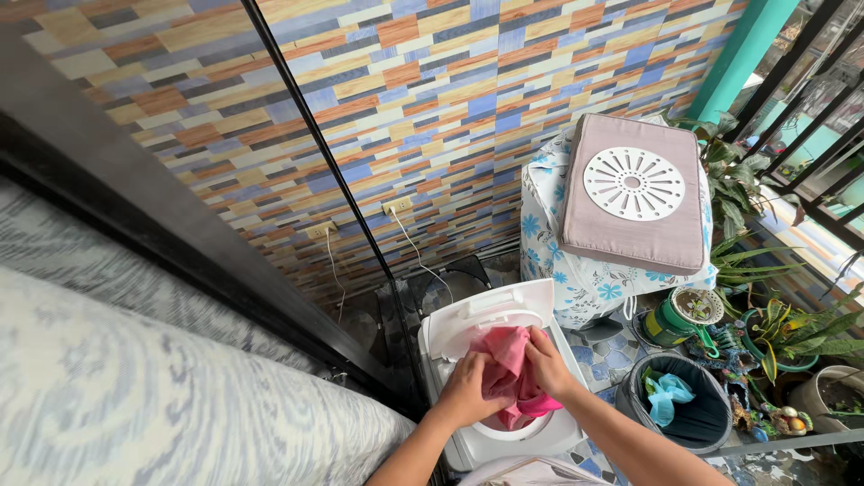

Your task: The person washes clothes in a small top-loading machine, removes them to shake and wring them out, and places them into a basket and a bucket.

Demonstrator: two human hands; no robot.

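- While both hands are working over the open white washing machine, the left hand is gripping the pink cloth with fingers curled tight around its left side.
- The right hand is pinching the same cloth along its upper right edge, fingers closed on the fabric.
- The cloth is hanging bunched between the two hands, its lower part dipping into the machine's round opening; the raised lid is standing just behind it.
- A dark bucket holding turquoise cloth is sitting just right of the machine.
- A flower-patterned cover is draping a taller unit behind, carrying a mauve cushion with a white slotted disc on top.
- Potted plants are crowding the railing at far right.
- A patterned tile wall is running behind everything.
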